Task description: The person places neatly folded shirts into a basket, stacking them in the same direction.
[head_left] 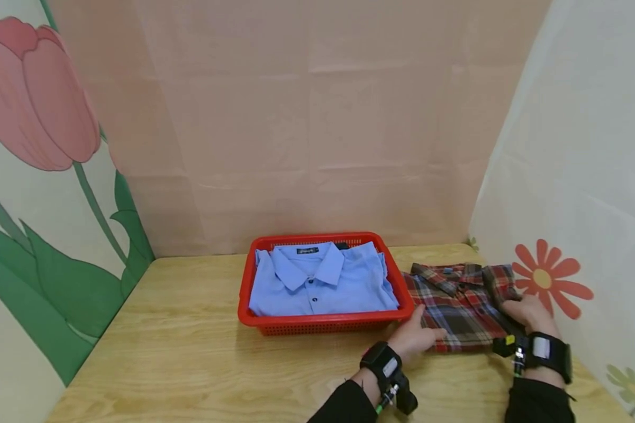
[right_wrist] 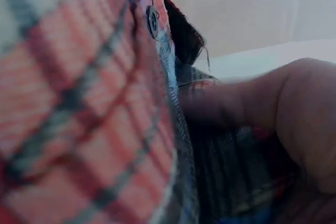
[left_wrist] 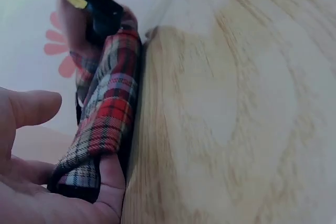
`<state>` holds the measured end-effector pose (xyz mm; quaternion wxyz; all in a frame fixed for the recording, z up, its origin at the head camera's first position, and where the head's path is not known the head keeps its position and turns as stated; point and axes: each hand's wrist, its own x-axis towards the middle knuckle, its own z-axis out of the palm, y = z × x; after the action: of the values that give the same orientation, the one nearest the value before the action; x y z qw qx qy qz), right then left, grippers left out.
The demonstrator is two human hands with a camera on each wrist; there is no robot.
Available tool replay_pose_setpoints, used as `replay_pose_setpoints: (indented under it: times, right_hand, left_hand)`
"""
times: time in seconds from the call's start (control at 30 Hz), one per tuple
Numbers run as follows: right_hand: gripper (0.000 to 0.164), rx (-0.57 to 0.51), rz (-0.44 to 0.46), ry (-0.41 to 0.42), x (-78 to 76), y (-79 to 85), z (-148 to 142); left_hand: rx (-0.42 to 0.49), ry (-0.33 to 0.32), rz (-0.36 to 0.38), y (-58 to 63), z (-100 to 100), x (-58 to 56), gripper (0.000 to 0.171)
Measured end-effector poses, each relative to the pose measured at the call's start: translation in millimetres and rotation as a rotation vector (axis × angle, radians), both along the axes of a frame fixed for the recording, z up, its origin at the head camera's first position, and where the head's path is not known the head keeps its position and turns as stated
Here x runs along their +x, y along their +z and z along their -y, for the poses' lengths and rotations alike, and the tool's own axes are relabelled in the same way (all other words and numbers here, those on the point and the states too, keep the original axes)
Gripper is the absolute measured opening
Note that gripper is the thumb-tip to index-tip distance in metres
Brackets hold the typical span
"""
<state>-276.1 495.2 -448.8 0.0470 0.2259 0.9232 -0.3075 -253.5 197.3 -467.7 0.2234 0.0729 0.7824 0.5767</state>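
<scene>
A folded plaid shirt (head_left: 463, 311), red, grey and black, lies on the table to the right of the red basket. My left hand (head_left: 414, 338) is at the shirt's front left corner, close to the basket. In the left wrist view, fingers (left_wrist: 111, 179) touch the folded cloth while the thumb stands apart from it. On the shirt's right edge my right hand (head_left: 531, 314) grips the cloth; close up, one digit (right_wrist: 231, 100) presses into the plaid fabric. Its other fingertips are hidden. A buttoned strip (right_wrist: 152, 22) of the shirt shows beside that digit.
The red plastic basket (head_left: 317, 321) holds a folded light blue collared shirt (head_left: 323, 291), with a dark item (head_left: 341, 245) partly visible behind its collar. Beneath is a wood-grain table (head_left: 190, 341). A pinkish backdrop (head_left: 307, 129) rises behind, and flower-printed sheets stand on both sides.
</scene>
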Motion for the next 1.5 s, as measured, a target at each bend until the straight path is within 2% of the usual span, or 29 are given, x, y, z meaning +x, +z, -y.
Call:
replay_pose_setpoints:
  times: [0.07,0.13,0.2,0.37,0.43,0.53,0.73,0.83,0.93,1.0,1.13,1.23,1.37,1.5]
  right_hand:
    - [0.059,0.004,-0.009,0.004,-1.8,2.3,1]
    - [0.062,0.014,-0.042,-0.024,-2.9,4.7,2]
    - [0.059,0.018,-0.094,-0.064,-2.5,6.2,3]
    - [0.039,0.020,-0.218,-0.196,0.9,9.3,7]
    - [0.035,0.019,-0.250,-0.244,1.5,11.3,9]
    - [0.041,-0.014,-0.296,-0.311,1.7,15.9,13]
    - [0.032,-0.091,-0.433,-0.446,-0.5,23.8,20]
    - [0.033,-0.085,-0.475,-0.473,-2.0,27.7,21]
    - [0.034,-0.074,-0.500,-0.462,-3.3,30.3,22]
    - [0.034,-0.090,-0.508,-0.458,-3.3,31.2,24]
    - [0.032,-0.113,-0.547,-0.472,-4.0,32.3,29]
    - [0.032,-0.123,-0.580,-0.470,-5.1,34.5,33]
    - [0.035,-0.171,-0.601,-0.460,-6.2,39.2,39]
    - [0.044,-0.207,-0.602,-0.423,-6.3,43.7,46]
  left_hand:
    - [0.032,-0.048,0.041,1.1,2,-2.3,0.070]
    - [0.062,-0.093,0.038,1.3,4,-4.6,0.070]
    - [0.087,-0.143,0.018,0.9,6,-6.4,0.070]
    - [0.121,-0.257,-0.055,-2.1,9,-8.8,0.070]
    - [0.118,-0.283,-0.083,-2.5,9,-9.4,0.069]
    - [0.115,-0.291,-0.117,-1.3,8,-10.6,0.068]
    - [0.083,-0.269,-0.216,6.5,3,-9.3,0.067]
    - [0.053,-0.270,-0.294,11.9,1,-6.8,0.068]
    - [0.055,-0.263,-0.342,17.1,0,-4.9,0.068]
    - [0.071,-0.249,-0.350,20.0,-1,-3.3,0.066]
    - [0.143,-0.221,-0.306,26.3,-1,0.7,0.061]
    - [0.235,-0.154,-0.271,32.6,-2,3.5,0.057]
    - [0.369,-0.016,-0.256,39.9,-6,5.6,0.056]
    - [0.409,0.090,-0.250,46.6,-7,8.5,0.053]
